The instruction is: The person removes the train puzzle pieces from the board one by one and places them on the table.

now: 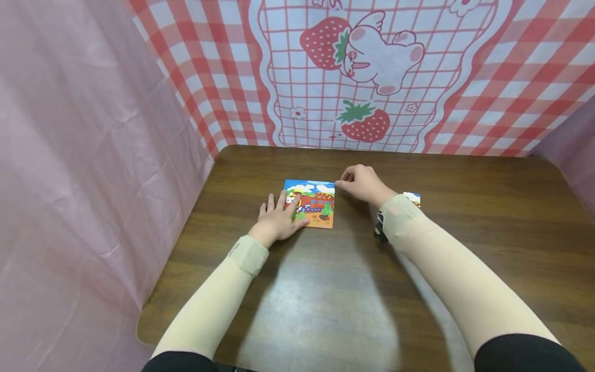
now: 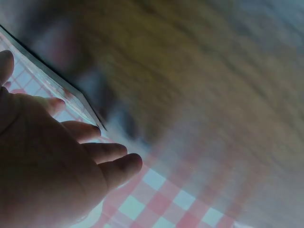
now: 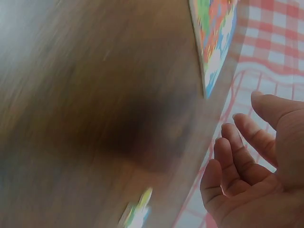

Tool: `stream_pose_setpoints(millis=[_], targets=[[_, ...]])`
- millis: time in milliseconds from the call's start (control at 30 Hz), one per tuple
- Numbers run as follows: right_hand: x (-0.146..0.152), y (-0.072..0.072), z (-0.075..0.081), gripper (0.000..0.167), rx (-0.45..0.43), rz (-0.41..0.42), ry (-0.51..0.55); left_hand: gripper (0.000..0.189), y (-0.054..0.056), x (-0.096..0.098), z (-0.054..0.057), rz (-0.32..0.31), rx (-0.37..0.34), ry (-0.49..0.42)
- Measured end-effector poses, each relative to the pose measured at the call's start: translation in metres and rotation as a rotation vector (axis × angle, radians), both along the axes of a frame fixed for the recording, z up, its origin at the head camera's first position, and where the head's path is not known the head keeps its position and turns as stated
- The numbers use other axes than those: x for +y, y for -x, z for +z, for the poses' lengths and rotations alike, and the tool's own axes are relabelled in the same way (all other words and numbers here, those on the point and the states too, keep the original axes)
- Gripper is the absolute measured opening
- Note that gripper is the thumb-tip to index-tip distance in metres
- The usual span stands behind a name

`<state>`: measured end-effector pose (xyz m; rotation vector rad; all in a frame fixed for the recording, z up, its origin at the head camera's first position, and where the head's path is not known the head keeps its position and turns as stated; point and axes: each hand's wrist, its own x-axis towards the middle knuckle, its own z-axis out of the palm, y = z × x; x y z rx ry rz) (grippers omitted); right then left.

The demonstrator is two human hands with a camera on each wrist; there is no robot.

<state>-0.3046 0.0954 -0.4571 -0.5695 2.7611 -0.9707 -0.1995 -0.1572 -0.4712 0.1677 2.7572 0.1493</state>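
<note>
My left hand (image 1: 277,222) spreads over the colourful square cartoon board (image 1: 323,200) on the brown wooden table (image 1: 321,305); my loosely curled, empty right hand (image 1: 364,183) beside its corner could skew it with a careless bump.

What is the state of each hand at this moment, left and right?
Left hand: open, fingers spread on the picture.
Right hand: open, fingers loosely curled near the picture's corner, holding nothing.

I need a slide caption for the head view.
On a brown table, left fingers spread partly over a picture board, right fingers near its far right corner.
</note>
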Motion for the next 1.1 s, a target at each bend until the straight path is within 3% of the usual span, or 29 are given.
stream_pose_setpoints(millis=[233,333,533,633,733,867,1100], targets=[[-0.033,-0.007,0.000,0.028,-0.068,0.040,-0.014,0.086,0.006,-0.004,-0.001,0.068,-0.026,-0.004],[-0.044,-0.009,0.000,0.031,-0.084,0.055,-0.007,0.089,0.013,-0.009,-0.004,0.101,-0.042,-0.011],[-0.059,-0.010,-0.008,0.035,-0.103,0.063,-0.013,0.092,0.017,-0.011,0.000,0.134,-0.064,-0.016],[-0.064,-0.008,-0.012,0.037,-0.106,0.064,-0.030,0.094,0.025,-0.013,-0.005,0.150,-0.100,-0.011],[-0.068,-0.007,-0.012,0.039,-0.093,0.069,-0.040,0.096,0.028,-0.014,-0.004,0.163,-0.114,-0.014],[-0.074,-0.005,-0.008,0.041,-0.061,0.082,-0.058,0.097,0.022,-0.015,0.005,0.158,-0.071,-0.019],[-0.089,-0.006,-0.007,0.043,-0.090,0.096,-0.075,0.099,0.022,-0.018,0.004,0.151,-0.087,-0.036]])
